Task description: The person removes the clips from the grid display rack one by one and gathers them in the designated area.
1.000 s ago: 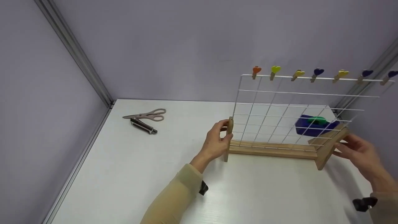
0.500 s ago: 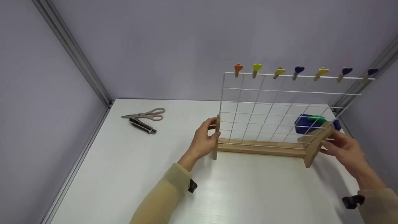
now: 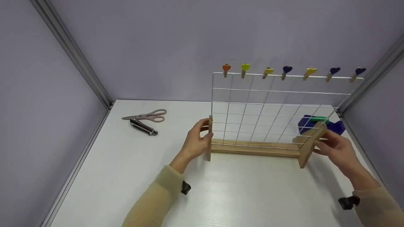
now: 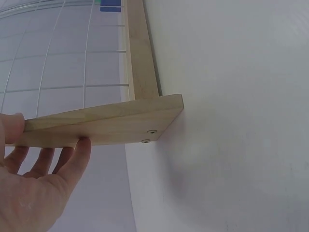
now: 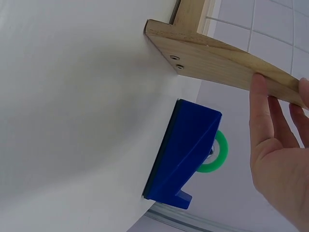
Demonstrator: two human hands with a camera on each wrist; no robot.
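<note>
A white wire grid rack (image 3: 246, 114) stands in a wooden frame whose base bar (image 3: 255, 150) runs along the white table. Several heart-topped clothespins (image 3: 287, 72), orange, yellow and dark blue, are clipped along its top wire. My left hand (image 3: 196, 142) grips the left wooden side panel (image 4: 106, 121), thumb and fingers on opposite edges. On the other end, my right hand (image 3: 339, 151) holds the right side panel (image 5: 217, 60) the same way. Both panels' lower ends are at the tabletop; whether they touch it I cannot tell.
Behind the right panel sits a blue tape dispenser (image 5: 186, 145) with a green roll (image 5: 222, 152). Scissors (image 3: 150, 116) and a utility knife (image 3: 143, 127) lie touching or nearly so at the back left of the table (image 3: 126, 176). Grey walls enclose the back and sides.
The rack has shifted left across the table with both hands on it, its clothespins still on the top wire. The scissors, knife and tape dispenser stay in place.
</note>
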